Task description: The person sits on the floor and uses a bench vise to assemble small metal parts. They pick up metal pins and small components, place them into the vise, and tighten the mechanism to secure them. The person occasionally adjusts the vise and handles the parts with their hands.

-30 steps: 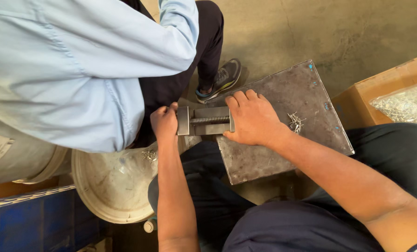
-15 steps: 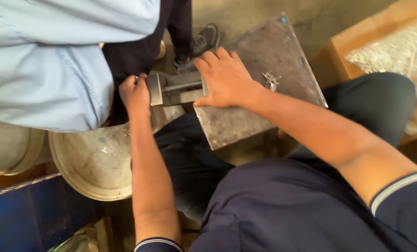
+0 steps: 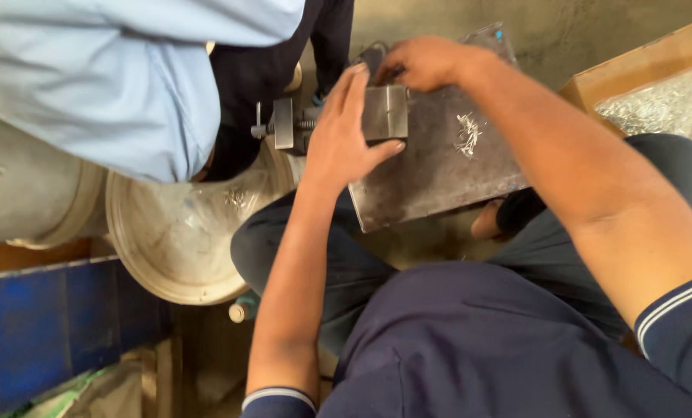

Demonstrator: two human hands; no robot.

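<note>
Closest to the camera I saw my own dark blue shirt (image 3: 477, 340) and dark trousers (image 3: 338, 263), and a small pale bottle cap (image 3: 240, 312) down by the floor. To the side sat a blue crate (image 3: 59, 325) and a wide pale basin (image 3: 179, 232) lined with clear plastic, a few small metal bits lying in it.

Beyond that, my left hand (image 3: 344, 135) lay flat and unclenched, fingers straight, pressing on top of the small metal vise (image 3: 346, 116), which rested at the near-left edge of the grey steel plate (image 3: 439, 174) across my lap. Only the vise's screw end and one block showed past the palm. My right hand (image 3: 427, 62) was curled at the plate's far edge, just behind the vise; I could not tell whether it pinched anything, since the fingertips were tucked out of sight.

As I judged it, the work was midway: a little heap of thin metal pins (image 3: 466, 135) lay loose on the plate beside the vise, and whether a piece was clamped in the vise was hidden under the palm.

Farther off, a cardboard box (image 3: 648, 70) held a bag of the same shiny pieces. Another person in a light blue shirt (image 3: 129, 85) crowded close on the left, dark-trousered leg right against the vise's handle, leaving little room there.
</note>
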